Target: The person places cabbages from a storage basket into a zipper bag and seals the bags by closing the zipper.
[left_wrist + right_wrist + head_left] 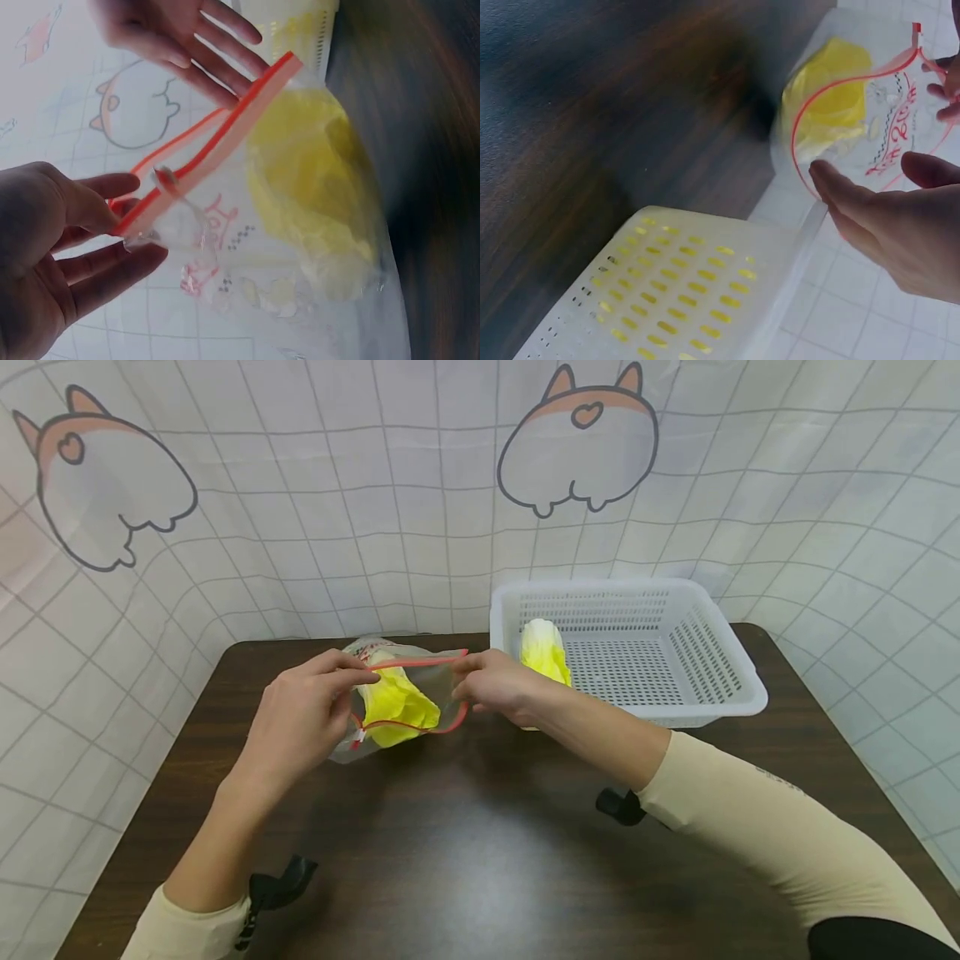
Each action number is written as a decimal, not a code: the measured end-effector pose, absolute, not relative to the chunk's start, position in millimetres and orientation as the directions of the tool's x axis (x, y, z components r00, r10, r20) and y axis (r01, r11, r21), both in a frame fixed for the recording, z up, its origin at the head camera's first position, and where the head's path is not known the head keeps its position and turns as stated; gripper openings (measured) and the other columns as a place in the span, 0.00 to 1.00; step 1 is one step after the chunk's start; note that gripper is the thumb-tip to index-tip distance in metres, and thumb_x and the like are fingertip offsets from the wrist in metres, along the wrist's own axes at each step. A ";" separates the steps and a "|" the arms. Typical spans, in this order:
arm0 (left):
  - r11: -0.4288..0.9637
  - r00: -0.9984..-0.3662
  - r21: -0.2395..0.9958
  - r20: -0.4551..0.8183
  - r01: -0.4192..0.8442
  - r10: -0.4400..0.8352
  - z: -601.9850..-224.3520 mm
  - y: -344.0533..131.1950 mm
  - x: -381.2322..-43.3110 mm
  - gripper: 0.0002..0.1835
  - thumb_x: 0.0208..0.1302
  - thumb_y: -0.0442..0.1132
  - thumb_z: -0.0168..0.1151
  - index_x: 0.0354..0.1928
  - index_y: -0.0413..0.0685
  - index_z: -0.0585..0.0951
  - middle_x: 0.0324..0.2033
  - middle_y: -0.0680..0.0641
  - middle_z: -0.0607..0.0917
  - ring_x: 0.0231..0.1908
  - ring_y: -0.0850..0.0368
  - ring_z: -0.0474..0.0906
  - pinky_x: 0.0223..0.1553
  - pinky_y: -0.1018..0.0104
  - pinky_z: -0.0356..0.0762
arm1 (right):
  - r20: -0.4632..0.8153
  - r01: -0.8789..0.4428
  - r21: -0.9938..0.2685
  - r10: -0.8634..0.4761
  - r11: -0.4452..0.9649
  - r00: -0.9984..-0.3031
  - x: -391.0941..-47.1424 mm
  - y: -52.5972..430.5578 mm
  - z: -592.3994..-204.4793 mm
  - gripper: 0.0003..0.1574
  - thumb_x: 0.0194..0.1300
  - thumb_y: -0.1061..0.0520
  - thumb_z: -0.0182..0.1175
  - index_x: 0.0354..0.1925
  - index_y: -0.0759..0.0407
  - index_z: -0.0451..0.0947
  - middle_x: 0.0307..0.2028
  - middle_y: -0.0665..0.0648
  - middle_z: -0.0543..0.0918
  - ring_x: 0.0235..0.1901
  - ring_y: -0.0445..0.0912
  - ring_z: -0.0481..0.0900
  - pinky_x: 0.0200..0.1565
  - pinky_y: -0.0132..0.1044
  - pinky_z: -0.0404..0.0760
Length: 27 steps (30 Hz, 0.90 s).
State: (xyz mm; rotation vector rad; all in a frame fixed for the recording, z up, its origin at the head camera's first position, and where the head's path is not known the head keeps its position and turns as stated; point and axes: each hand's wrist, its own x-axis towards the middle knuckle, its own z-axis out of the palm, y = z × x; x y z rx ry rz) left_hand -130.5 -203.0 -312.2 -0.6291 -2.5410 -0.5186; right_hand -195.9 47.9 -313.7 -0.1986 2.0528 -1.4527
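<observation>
"What's nearest to us?"

"Two cream sleeves: the left sleeve [187, 931] at the bottom left of the frame, the right sleeve [757, 818] slanting up from the bottom right corner, both over a dark wooden table [480, 843]."

"And the hands?"

"The left hand [300, 710], left of centre, pinches the red edge of a clear bag [438, 681] between thumb and fingers. The right hand [498, 683], near the middle, touches the other end of that edge, fingers fairly straight and thumb apart, not curled round anything I can see."

"So the bag's mouth is spread?"

"Yes, between the two hands. A yellow-leaved cabbage [401, 710] lies inside (real or plastic, I can't tell from here), leafy end toward the mouth."

"Beyond that?"

"A white slotted basket [720, 710], right of centre. At its left end sits a second cabbage [545, 647], white base toward the top of the frame, its lower part hidden by the right arm."

"Furthest back?"

"A white gridded cloth [375, 527] with cartoon animal rumps, one upper left, one at the top, right of centre."
</observation>
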 end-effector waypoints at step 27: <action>0.864 -0.774 0.112 0.513 0.490 0.372 -311.2 -203.4 -131.8 0.23 0.58 0.24 0.60 0.55 0.44 0.89 0.51 0.46 0.89 0.22 0.53 0.70 0.19 0.65 0.63 | -0.354 0.254 -0.919 -0.345 0.301 -0.869 -214.7 109.2 -296.3 0.28 0.74 0.63 0.54 0.70 0.66 0.70 0.71 0.66 0.70 0.65 0.63 0.75 0.70 0.53 0.73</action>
